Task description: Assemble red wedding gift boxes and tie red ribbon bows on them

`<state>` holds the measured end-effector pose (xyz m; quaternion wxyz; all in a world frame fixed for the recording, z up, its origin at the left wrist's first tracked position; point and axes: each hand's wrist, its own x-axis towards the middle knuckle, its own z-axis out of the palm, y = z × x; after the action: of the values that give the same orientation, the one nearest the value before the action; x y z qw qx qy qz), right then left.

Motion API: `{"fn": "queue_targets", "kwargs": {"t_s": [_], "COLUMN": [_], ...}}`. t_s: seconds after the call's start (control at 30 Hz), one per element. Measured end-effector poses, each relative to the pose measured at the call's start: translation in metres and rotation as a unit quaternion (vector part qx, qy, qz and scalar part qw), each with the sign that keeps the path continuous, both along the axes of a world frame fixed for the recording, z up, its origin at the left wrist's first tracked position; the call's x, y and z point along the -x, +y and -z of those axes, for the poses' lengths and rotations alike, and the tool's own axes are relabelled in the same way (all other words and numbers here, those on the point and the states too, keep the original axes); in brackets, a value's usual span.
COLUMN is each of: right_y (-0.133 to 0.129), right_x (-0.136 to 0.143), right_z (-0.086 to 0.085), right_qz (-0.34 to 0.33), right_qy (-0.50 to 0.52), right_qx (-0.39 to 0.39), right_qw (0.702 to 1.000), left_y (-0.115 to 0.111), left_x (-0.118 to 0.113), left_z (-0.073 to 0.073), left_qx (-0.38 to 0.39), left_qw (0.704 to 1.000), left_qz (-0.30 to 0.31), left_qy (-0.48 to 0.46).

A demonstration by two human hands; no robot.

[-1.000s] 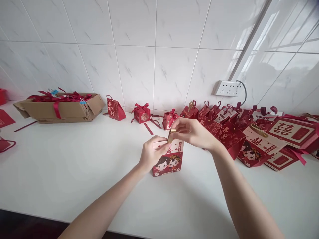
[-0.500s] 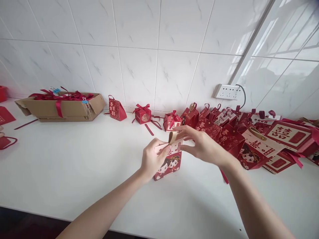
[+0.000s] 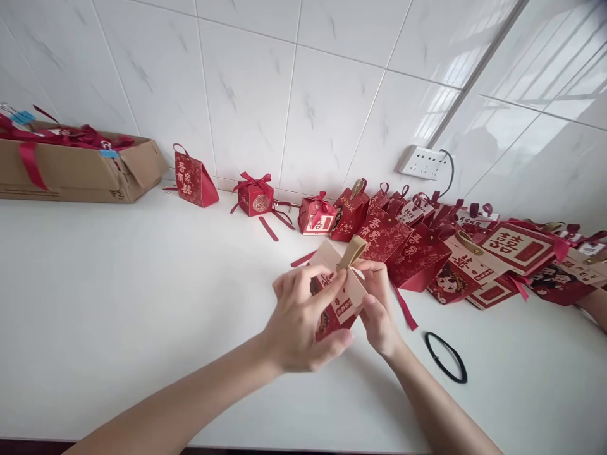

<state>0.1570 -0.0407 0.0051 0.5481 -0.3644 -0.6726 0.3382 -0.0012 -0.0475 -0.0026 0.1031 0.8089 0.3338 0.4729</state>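
A small red and cream paper gift box (image 3: 348,303) is between my hands, its top edge toward me and a gold strap loop (image 3: 353,251) standing up from it. My left hand (image 3: 303,322) lies across the near face, with its index fingertip pressed at the foot of the loop and its thumb held out. From the right side, my right hand (image 3: 378,309) grips the box's top, fingers behind it and thumb on the edge. My left hand covers much of the printed front.
Many red gift boxes (image 3: 420,253) crowd the right side. A box with a ribbon bow (image 3: 256,194) and a triangular box (image 3: 194,177) stand by the wall. At left is a carton (image 3: 80,170) of ribbons. A black elastic loop (image 3: 446,357) lies nearby; another person's hand (image 3: 595,308) shows at right.
The view has shifted right and closer. The gift box is now turned and tilted; my left hand has moved over its front, and my right hand has dropped to its right side.
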Motion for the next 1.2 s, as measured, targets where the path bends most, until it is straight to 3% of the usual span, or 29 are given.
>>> {"fn": "queue_targets", "kwargs": {"t_s": [0.1,0.17,0.3,0.37,0.53,0.73,0.93,1.2], "right_y": [0.003,0.006,0.016,0.021,0.019,0.009,0.01,0.011], "right_x": [-0.005,-0.005,0.002,0.006,0.016,0.021,0.024,0.023], "right_z": [0.002,-0.002,-0.017,-0.023,-0.018,-0.01,-0.013,-0.015], "right_qz": [0.031,0.038,0.013,0.019,0.087,0.031,0.046,0.009], "right_qy": [-0.004,-0.009,-0.04,-0.064,-0.042,0.028,0.052,0.072], "right_qx": [0.03,0.055,0.051,0.032,-0.004,0.063,0.04,0.086], "right_qw": [0.999,0.998,0.998,0.997,0.995,0.997,0.997,0.994], "left_y": [0.02,0.031,0.043,0.042,0.031,0.025,0.024,0.026], "left_x": [0.011,0.018,0.024,0.022,0.013,0.008,0.009,0.01], "left_z": [-0.008,-0.014,-0.018,-0.015,-0.01,-0.013,-0.015,-0.02], "left_qx": [-0.045,-0.003,0.174,0.22,0.187,0.199,0.22,0.277], "left_qw": [0.994,0.988,0.967,0.954,0.955,0.954,0.948,0.931], "left_qz": [-0.072,-0.096,0.002,0.023,-0.014,0.018,0.012,0.019], "left_qy": [-0.068,-0.119,-0.186,-0.205,-0.228,-0.224,-0.228,-0.236]}}
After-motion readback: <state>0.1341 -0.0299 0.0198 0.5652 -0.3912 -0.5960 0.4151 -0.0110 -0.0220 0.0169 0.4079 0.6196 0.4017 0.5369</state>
